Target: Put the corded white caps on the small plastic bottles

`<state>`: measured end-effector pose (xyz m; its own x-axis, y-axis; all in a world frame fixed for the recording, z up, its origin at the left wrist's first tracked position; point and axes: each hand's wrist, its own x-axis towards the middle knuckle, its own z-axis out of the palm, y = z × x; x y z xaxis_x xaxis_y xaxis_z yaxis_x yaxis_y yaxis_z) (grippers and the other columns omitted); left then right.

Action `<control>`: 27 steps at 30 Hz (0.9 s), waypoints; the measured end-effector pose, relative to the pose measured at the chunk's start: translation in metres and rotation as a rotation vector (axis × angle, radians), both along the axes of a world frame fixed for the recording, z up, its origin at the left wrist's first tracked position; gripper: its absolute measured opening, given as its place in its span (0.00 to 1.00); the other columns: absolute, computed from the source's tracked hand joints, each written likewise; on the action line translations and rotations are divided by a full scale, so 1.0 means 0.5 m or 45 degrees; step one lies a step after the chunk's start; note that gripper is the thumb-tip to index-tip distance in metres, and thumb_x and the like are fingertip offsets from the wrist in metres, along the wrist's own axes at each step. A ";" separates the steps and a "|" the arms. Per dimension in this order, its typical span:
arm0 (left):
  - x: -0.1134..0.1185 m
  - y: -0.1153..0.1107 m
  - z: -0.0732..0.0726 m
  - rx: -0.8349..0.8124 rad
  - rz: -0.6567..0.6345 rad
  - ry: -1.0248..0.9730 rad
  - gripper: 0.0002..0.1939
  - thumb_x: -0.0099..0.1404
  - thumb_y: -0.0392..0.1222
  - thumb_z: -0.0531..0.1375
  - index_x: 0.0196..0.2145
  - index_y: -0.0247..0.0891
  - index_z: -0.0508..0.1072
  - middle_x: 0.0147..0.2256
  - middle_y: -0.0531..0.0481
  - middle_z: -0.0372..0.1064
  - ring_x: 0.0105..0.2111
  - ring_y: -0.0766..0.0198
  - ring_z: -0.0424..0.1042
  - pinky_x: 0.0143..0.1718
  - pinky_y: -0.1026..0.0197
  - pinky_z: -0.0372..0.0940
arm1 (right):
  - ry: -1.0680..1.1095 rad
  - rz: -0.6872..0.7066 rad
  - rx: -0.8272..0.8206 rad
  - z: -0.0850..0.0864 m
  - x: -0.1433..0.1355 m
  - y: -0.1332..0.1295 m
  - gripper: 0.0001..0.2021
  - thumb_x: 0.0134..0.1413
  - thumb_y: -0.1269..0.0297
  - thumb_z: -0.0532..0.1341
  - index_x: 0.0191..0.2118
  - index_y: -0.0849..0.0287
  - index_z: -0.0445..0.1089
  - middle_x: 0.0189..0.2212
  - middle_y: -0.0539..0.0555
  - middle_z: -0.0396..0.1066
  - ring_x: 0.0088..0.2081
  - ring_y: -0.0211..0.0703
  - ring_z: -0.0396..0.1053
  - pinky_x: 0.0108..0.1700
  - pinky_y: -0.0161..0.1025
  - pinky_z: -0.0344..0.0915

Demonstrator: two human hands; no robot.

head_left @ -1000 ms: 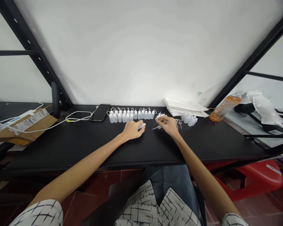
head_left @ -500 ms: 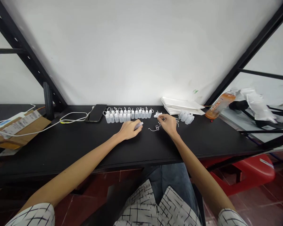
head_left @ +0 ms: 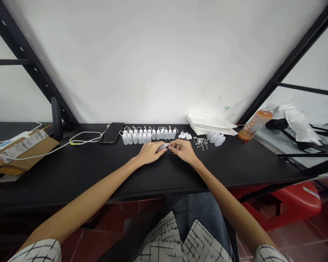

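Observation:
My left hand [head_left: 149, 153] is closed around a small translucent squeeze bottle [head_left: 161, 147], its mouth tilted toward the right. My right hand [head_left: 183, 150] pinches a small white cap [head_left: 167, 145] at the mouth of that bottle; the fingertips hide part of it. Behind my hands, capped squeeze bottles [head_left: 140, 137] with looped straps stand in rows. A little pile of white caps [head_left: 185, 135] lies behind my right hand, and loose white straps [head_left: 201, 143] are heaped to its right. Farther right, several bottles without caps [head_left: 215, 138] lie in a group.
A black phone [head_left: 112, 133] with a white cable [head_left: 84, 136] lies left of the bottles. White sheets or bags [head_left: 211, 124] are stacked against the wall. At the right lies an orange drink bottle [head_left: 255, 124]; a brown parcel [head_left: 22, 147] occupies the left end.
My right hand has come left from the cap pile, bringing a white cap to the bottle's mouth. The left hand keeps its hold on the bottle.

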<state>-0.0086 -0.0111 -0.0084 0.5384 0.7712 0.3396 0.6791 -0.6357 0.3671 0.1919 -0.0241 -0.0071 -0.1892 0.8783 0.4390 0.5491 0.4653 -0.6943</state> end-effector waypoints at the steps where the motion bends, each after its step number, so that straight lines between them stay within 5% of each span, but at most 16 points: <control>1: 0.000 0.000 -0.001 0.001 -0.001 -0.002 0.18 0.68 0.51 0.51 0.48 0.42 0.72 0.40 0.49 0.76 0.34 0.59 0.72 0.33 0.62 0.60 | -0.021 0.000 0.004 0.001 -0.001 -0.002 0.10 0.50 0.59 0.62 0.34 0.59 0.76 0.25 0.50 0.72 0.20 0.33 0.58 0.26 0.33 0.59; 11: -0.004 -0.001 -0.001 0.012 -0.046 0.026 0.20 0.69 0.52 0.51 0.51 0.43 0.72 0.39 0.50 0.75 0.33 0.61 0.71 0.32 0.63 0.58 | 0.064 0.105 -0.115 0.004 0.000 -0.011 0.11 0.56 0.61 0.57 0.37 0.60 0.74 0.30 0.53 0.75 0.19 0.33 0.65 0.25 0.33 0.63; 27: -0.002 0.000 -0.009 0.017 -0.101 0.041 0.20 0.67 0.57 0.52 0.44 0.43 0.76 0.29 0.52 0.69 0.27 0.66 0.66 0.26 0.66 0.51 | 0.203 0.279 -0.270 -0.004 0.006 -0.002 0.14 0.53 0.58 0.62 0.41 0.62 0.75 0.30 0.54 0.75 0.19 0.33 0.67 0.23 0.32 0.62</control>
